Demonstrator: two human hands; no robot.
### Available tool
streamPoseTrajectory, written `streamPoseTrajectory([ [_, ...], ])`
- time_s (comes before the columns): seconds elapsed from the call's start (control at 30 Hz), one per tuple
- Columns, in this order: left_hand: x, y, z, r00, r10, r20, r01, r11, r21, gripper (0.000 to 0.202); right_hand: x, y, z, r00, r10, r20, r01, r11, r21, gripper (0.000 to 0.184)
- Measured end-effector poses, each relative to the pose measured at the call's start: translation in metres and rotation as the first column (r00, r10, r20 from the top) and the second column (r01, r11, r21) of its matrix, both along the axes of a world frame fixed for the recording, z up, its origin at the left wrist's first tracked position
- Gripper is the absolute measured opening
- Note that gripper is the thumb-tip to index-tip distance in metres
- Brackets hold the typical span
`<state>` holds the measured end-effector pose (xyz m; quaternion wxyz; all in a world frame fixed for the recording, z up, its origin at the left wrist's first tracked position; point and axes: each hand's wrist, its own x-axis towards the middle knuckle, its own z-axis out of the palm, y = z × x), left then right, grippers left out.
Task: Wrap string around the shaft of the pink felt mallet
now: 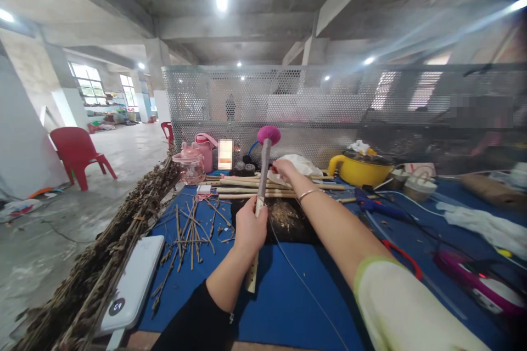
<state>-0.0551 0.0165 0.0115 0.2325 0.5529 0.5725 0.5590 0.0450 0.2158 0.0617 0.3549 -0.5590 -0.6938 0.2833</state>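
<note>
My left hand is wrapped round a pale wooden stick, which stands tilted slightly right. Its upper part looks grey and wrapped. On top sits a round magenta head. My right hand is just right of the grey part, fingers curled together; what they hold, if anything, is hidden. A thin pale line runs from near my left hand down to the table's front edge. Beneath the hands lies a black mat with brown plant scraps.
Pale sticks lie across the blue table. Several dry twigs and a white power bank are left. A yellow pot, a blue glue gun and cables are right. A perforated metal screen stands behind.
</note>
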Motion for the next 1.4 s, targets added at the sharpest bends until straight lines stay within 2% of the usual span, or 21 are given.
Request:
streamPoseTrajectory([
  [0.1, 0.0, 0.0, -0.001, 1.0, 0.012, -0.01, -0.012, 1.0, 0.003, 0.027, 0.007, 0.001, 0.037, 0.978, -0.096, -0.184, 0.094, 0.995, -0.017, 0.021],
  [0.2, -0.001, 0.001, -0.003, 0.999, 0.028, -0.033, -0.028, 1.0, 0.007, 0.025, 0.018, -0.005, 0.071, 0.935, -0.125, -0.332, 0.136, 0.991, 0.009, 0.017],
  [0.4, -0.002, 0.003, -0.007, 0.998, 0.029, -0.052, -0.028, 0.999, 0.025, 0.025, 0.034, -0.023, 0.115, 0.875, -0.082, -0.477, 0.155, 0.981, 0.116, 0.01],
  [0.5, -0.003, 0.003, -0.007, 0.998, 0.038, -0.054, -0.036, 0.999, 0.023, 0.028, 0.04, -0.03, 0.136, 0.847, -0.019, -0.531, 0.176, 0.953, 0.248, 0.012],
  [0.6, -0.003, 0.002, -0.006, 0.998, 0.031, -0.06, -0.03, 1.0, 0.007, 0.03, 0.046, -0.042, 0.161, 0.821, 0.057, -0.568, 0.221, 0.886, 0.409, 0.012],
  [0.7, -0.002, 0.001, -0.005, 0.998, 0.021, -0.067, -0.021, 1.0, 0.0, 0.031, 0.05, -0.062, 0.184, 0.807, 0.107, -0.581, 0.239, 0.84, 0.487, 0.01],
  [0.8, -0.001, 0.0, -0.004, 0.997, 0.021, -0.071, -0.022, 1.0, -0.012, 0.032, 0.055, -0.084, 0.202, 0.817, 0.193, -0.544, 0.183, 0.808, 0.56, 0.008],
  [0.9, -0.001, 0.0, -0.004, 0.997, 0.027, -0.076, -0.028, 1.0, -0.014, 0.032, 0.064, -0.11, 0.211, 0.835, 0.282, -0.472, 0.099, 0.767, 0.633, 0.009],
  [0.97, -0.002, 0.001, -0.004, 0.996, 0.034, -0.077, -0.035, 0.999, -0.01, 0.032, 0.074, -0.131, 0.211, 0.827, 0.316, -0.464, 0.068, 0.764, 0.642, 0.01],
  [1.03, -0.004, 0.001, -0.003, 0.996, 0.04, -0.083, -0.041, 0.999, -0.008, 0.032, 0.086, -0.155, 0.206, 0.808, 0.332, -0.487, 0.025, 0.806, 0.591, 0.008],
  [1.1, -0.006, 0.001, -0.001, 0.994, 0.038, -0.098, -0.039, 0.999, -0.005, 0.032, 0.101, -0.181, 0.192, 0.801, 0.333, -0.497, -0.082, 0.884, 0.46, 0.008],
  [1.17, -0.007, 0.0, 0.0, 0.993, 0.032, -0.118, -0.032, 0.999, 0.0, 0.031, 0.117, -0.203, 0.17, 0.827, 0.316, -0.465, -0.191, 0.936, 0.297, 0.01],
  [1.23, -0.009, 0.0, 0.002, 0.99, 0.026, -0.137, -0.026, 1.0, 0.005, 0.03, 0.134, -0.218, 0.143, 0.91, 0.287, -0.298, -0.251, 0.956, 0.154, 0.024],
  [1.3, -0.009, 0.0, 0.002, 0.989, 0.027, -0.147, -0.027, 1.0, 0.006, 0.03, 0.152, -0.228, 0.115, 0.958, 0.285, -0.02, -0.284, 0.958, 0.03, 0.028],
  [1.4, -0.008, -0.001, 0.002, 0.988, 0.015, -0.151, -0.015, 1.0, 0.004, 0.031, 0.174, -0.234, 0.082, 0.904, 0.231, 0.36, -0.229, 0.972, -0.048, 0.027],
])
